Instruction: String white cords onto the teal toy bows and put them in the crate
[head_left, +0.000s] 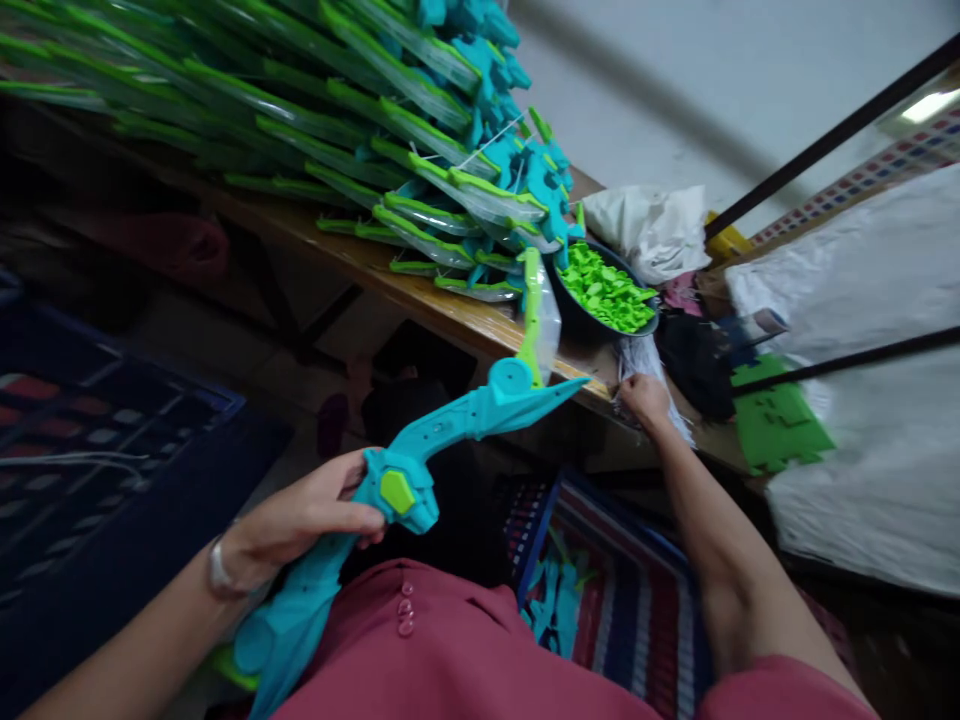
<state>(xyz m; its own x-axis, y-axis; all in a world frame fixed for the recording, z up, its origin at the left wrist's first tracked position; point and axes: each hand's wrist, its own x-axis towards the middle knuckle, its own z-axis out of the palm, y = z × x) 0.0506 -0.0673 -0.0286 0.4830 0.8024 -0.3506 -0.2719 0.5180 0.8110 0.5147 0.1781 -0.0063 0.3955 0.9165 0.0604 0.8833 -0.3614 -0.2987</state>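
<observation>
My left hand (319, 515) is closed around the middle of a turquoise plastic toy bow (457, 415), which slants across in front of my body. A lime-green hexagon sits at the bow's grip, and a lime-green arm (532, 310) with a clear plastic piece rises from its upper end. At the table's edge, my right hand (646, 398) has its fingers closed at a bundle of thin white strings (641, 358); how many it grips is too small to tell.
Many similar toy bows (420, 170) lie stacked on the wooden table (480, 325). A dark bowl (592, 322) of small lime-green parts stands beside them. Below are a blue crate (637, 600) holding turquoise pieces and another dark blue crate (135, 500). A green foam mat (780, 412) lies at right.
</observation>
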